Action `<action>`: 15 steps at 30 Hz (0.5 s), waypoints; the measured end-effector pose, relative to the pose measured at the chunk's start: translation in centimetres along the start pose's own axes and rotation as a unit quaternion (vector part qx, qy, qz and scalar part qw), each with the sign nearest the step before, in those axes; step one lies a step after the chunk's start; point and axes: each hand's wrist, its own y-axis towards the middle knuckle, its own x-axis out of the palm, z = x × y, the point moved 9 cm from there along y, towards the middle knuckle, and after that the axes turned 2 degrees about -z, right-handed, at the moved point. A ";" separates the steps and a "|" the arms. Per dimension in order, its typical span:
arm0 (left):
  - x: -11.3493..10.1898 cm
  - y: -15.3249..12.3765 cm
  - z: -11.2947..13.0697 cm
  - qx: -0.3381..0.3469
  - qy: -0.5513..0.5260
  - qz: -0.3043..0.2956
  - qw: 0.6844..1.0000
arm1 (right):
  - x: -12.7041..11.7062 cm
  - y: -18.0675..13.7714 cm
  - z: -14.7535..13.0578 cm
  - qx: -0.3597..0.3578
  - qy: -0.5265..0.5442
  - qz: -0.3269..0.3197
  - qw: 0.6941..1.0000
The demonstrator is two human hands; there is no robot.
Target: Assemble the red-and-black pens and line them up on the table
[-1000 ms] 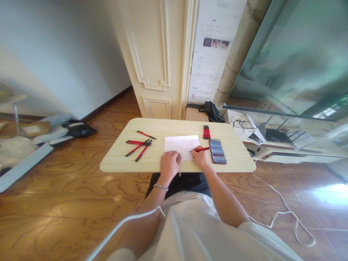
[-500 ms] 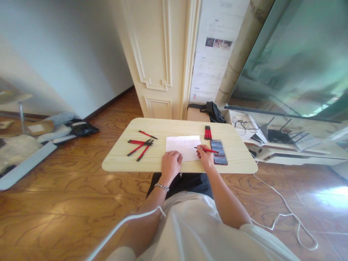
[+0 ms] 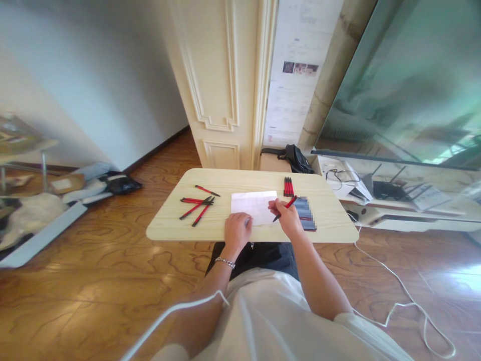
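Note:
My right hand (image 3: pixel 287 216) grips a red pen (image 3: pixel 290 202) with black ends, slanted above the right edge of a white sheet of paper (image 3: pixel 251 201). The pen's lower end points down-left, towards my body. Loosely bent, my left hand (image 3: pixel 237 231) lies on the paper's near left corner, partly covering it. Left of the sheet, several loose red pens (image 3: pixel 197 205) lie crossed, with a single pen (image 3: pixel 207 190) just behind them. A neat row of red pens (image 3: pixel 288 186) lies at the back right. Beside my right hand is a phone (image 3: pixel 306 213), its screen pixelated.
The small pale wooden table (image 3: pixel 330 228) has rounded corners. Behind it are a cream door (image 3: pixel 218 75) and a black bag (image 3: pixel 298 159). To the right, a low cabinet (image 3: pixel 413 223) carries a router. A white cable (image 3: pixel 394 273) runs along the floor.
The pen in my right hand has swung round: its lower end now points towards me and its other end up-right. That hand has lifted slightly. My left hand stays on the paper.

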 end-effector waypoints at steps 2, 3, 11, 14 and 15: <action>0.0 0.0 -0.1 0.001 -0.007 0.005 1.000 | 0.2 0.3 0.2 0.009 0.087 0.000 0.996; 0.0 0.0 -0.2 -0.001 -0.012 0.010 1.000 | 0.2 0.4 0.2 0.018 0.123 0.002 0.992; -0.2 0.0 -0.8 -0.011 -0.052 0.043 0.998 | -0.6 0.8 0.5 0.126 0.256 -0.044 0.957; -0.4 0.0 -0.9 -0.012 -0.064 0.052 0.997 | -1.1 1.0 0.4 0.122 0.282 -0.037 0.951; -0.6 0.0 -0.9 -0.012 -0.069 0.056 0.996 | -1.1 1.1 0.4 0.120 0.291 -0.037 0.948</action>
